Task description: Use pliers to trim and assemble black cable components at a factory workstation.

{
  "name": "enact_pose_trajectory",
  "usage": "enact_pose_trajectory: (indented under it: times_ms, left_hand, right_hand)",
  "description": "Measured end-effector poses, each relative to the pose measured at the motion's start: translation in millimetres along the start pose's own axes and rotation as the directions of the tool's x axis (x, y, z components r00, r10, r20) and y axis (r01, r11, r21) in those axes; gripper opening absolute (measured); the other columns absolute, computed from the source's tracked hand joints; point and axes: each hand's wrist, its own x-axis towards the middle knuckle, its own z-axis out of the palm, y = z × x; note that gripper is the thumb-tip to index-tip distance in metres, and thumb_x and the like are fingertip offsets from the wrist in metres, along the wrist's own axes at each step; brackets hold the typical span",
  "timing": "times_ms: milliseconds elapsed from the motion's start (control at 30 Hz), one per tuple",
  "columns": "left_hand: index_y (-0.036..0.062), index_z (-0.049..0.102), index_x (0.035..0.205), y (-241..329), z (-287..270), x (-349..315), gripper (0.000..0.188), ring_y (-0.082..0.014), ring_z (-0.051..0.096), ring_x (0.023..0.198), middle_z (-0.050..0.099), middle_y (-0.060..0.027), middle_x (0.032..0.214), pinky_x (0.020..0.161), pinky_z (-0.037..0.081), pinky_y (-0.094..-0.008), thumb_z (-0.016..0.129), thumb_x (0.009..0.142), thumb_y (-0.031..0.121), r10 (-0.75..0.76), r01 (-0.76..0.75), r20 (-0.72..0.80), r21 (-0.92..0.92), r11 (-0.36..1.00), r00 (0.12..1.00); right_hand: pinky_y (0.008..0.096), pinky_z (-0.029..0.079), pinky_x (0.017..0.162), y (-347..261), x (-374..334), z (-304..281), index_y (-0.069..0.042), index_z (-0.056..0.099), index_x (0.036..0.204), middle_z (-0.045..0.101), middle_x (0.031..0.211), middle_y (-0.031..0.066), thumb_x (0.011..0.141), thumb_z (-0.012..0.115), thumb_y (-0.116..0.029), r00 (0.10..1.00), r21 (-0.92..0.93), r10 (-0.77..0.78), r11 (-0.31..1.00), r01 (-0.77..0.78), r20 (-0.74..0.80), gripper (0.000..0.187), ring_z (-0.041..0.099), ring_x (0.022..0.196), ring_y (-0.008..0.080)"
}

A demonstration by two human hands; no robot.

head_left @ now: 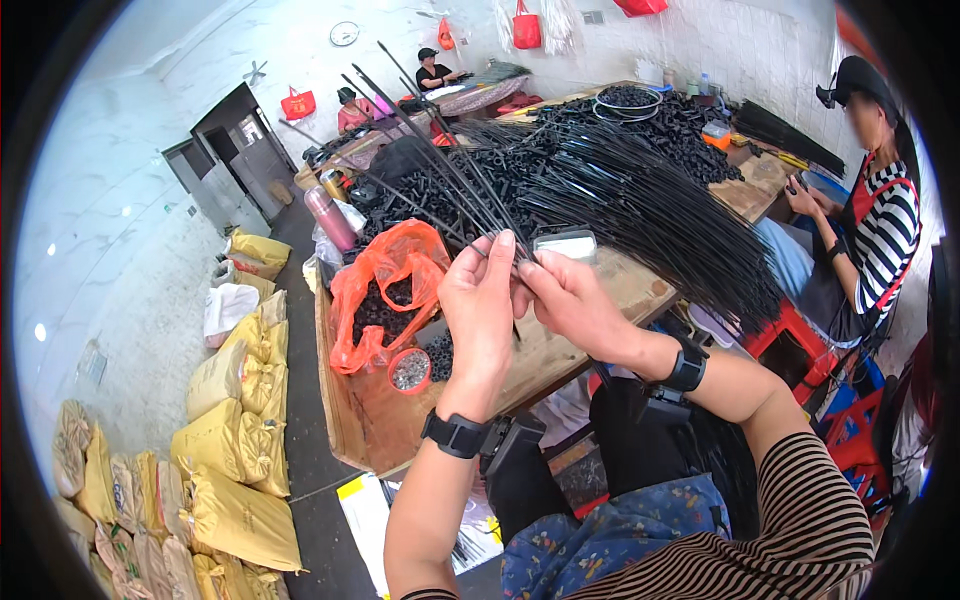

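Several thin black rods (425,140) fan up and to the left from between my hands, above the wooden table's near edge. My left hand (478,300) is closed on their lower ends, its thumb pressed on top. Close against it, my right hand (575,305) pinches at the same ends; whatever small piece its fingertips may hold is hidden. Just behind the hands lies a small clear-lidded box (567,245). An orange plastic bag (345,310) of small black parts sits left of my left hand. Below the bag stands a red-rimmed tub (409,371) of small shiny pieces.
A large bundle of black rods (650,215) spreads across the wooden table (440,420), beside heaps of black parts (670,120). A pink thermos (330,218) stands at the left edge. Yellow sacks (235,450) line the wall. A co-worker (870,220) sits at right, near a red stool (790,345).
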Motion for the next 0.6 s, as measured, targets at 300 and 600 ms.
enact_pose_trajectory:
  times_ms: [300,600]
  left_hand:
    - [0.0062,0.057,0.101,-10.7,2.3,-6.9,0.017,-0.0071,0.062,0.068,0.07,-0.0086,0.095,0.05,0.047,-0.0193,0.052,0.098,0.022,-0.008,0.005,-0.035,-0.068,0.998,0.999]
    - [0.0041,0.054,0.103,-12.3,2.1,-11.3,0.016,-0.0098,0.064,0.074,0.069,-0.0104,0.095,0.056,0.052,-0.0219,0.05,0.098,0.019,-0.014,0.013,-0.092,-0.011,1.0,0.996]
  right_hand:
    - [0.0216,0.034,0.048,3.2,-6.7,5.9,-0.003,0.057,0.086,0.052,0.065,-0.0037,0.1,0.042,-0.021,0.989,0.088,0.143,0.986,-0.139,-0.04,0.028,0.042,0.055,0.0025]
    - [0.0215,0.034,0.046,6.5,-8.9,4.2,-0.003,0.056,0.089,0.049,0.064,-0.0039,0.101,0.042,-0.023,0.99,0.028,0.137,0.99,-0.137,-0.013,0.027,0.044,0.052,0.0025]
